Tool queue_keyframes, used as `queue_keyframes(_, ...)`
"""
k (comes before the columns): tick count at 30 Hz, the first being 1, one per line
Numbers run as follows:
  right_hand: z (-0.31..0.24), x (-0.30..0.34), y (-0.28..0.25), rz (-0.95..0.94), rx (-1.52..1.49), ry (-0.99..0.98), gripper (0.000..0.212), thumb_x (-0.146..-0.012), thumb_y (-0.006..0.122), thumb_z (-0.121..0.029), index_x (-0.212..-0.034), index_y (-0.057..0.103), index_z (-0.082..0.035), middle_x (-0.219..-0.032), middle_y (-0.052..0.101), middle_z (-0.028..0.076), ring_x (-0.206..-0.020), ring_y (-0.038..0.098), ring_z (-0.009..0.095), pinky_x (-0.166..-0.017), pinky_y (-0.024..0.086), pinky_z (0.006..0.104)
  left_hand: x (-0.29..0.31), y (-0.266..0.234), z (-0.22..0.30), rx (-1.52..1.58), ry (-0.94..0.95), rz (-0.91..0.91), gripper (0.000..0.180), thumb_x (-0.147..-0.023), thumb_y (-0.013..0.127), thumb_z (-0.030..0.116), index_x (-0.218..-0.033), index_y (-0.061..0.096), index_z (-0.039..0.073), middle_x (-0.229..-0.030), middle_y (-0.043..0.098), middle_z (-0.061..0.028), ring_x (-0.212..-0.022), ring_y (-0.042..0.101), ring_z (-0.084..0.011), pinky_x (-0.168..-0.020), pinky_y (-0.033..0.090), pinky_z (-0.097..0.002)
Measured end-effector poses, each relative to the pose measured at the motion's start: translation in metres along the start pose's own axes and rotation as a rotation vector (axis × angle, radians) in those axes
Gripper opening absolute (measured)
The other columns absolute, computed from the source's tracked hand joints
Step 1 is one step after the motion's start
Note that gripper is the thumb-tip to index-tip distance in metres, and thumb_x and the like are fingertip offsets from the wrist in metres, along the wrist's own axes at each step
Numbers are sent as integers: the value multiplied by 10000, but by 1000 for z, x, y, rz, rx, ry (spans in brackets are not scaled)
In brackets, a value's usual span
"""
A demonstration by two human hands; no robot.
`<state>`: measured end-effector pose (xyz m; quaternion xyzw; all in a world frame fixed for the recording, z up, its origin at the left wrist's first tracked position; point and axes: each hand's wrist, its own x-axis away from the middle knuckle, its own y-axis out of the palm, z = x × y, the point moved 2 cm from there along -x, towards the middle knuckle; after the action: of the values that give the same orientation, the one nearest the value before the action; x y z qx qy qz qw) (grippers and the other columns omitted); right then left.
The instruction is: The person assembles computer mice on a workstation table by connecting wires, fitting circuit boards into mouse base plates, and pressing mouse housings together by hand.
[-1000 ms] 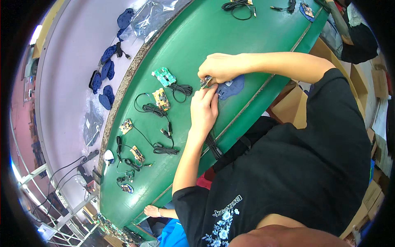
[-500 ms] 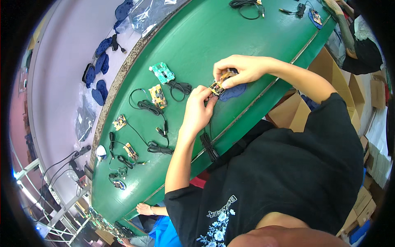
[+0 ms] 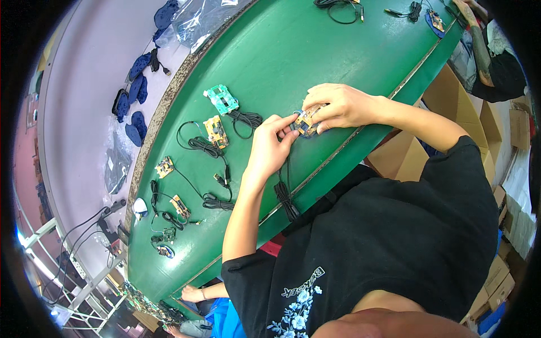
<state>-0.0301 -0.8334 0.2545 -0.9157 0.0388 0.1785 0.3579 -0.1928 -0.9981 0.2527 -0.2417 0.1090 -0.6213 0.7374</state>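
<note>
A yellow circuit board (image 3: 305, 124) with dark parts lies over a dark blue plastic shell (image 3: 309, 136), mostly hidden under the board and fingers. My left hand (image 3: 270, 144) pinches the left end of the board between thumb and fingertips. Curled over the right end, my right hand (image 3: 348, 106) grips it with thumb and fingers. A black cable bundle (image 3: 286, 201) hangs near the belt's front edge, its lead running up toward the board.
Left of my hands on the green belt (image 3: 270, 56) are a teal board (image 3: 221, 99), a yellow board (image 3: 216, 132) and several smaller boards with black cables. Blue shells (image 3: 136, 128) lie on the pale side table. Another person's hand (image 3: 193, 293) rests at the lower belt edge. Cardboard boxes (image 3: 397, 152) stand at right.
The board, tilted up over the shell before, now lies flatter on it. My right hand has shifted right and slightly down. The other person's hand at the bottom has moved slightly.
</note>
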Motion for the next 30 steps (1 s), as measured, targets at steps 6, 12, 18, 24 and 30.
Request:
queue_keyframes(6, -19, 14, 21, 59, 371, 92, 257, -872, 731, -242, -1055, 698, -64, -1279, 675, 140, -1252, 605, 315, -1090, 460, 494, 7, -2, 9, -107, 121, -53, 510, -798, 801, 137, -1264, 659, -18, -946, 611, -120, -843, 598, -256, -765, 512, -364)
queue_keyframes(12, -28, 13, 21, -27, 302, 222, 353, -879, 729, -201, -1199, 674, -62, -1375, 620, 147, -1332, 543, 328, -1144, 393, 521, 16, 18, 26, -320, 118, 133, 498, -804, 815, 174, -1222, 647, -39, -1074, 602, -155, -999, 612, -327, -848, 518, -397)
queue_keyframes(18, -11, 30, -12, -30, 315, 250, 287, -967, 646, -248, -1221, 696, -124, -1403, 595, 142, -1349, 515, 325, -1131, 372, 502, 11, 18, 48, -468, 105, 99, 452, -813, 811, 168, -1177, 678, -65, -1058, 613, -157, -991, 609, -321, -869, 514, -408)
queue_keyframes(24, -27, 20, 1, -10, 387, 333, 250, -938, 662, -185, -1171, 699, -99, -1372, 619, 102, -1331, 533, 298, -1123, 378, 496, 11, 20, 38, -419, 121, 173, 423, -803, 823, 174, -1130, 700, -66, -1013, 611, -155, -935, 608, -317, -839, 505, -411)
queue_keyframes(30, -28, 21, 1, 36, 333, 385, 266, -894, 695, -129, -1156, 702, -90, -1348, 629, 82, -1298, 556, 290, -1086, 397, 476, 13, 26, 43, -412, 47, 166, 406, -783, 830, 170, -1108, 709, -43, -948, 594, -117, -881, 594, -292, -762, 456, -408)
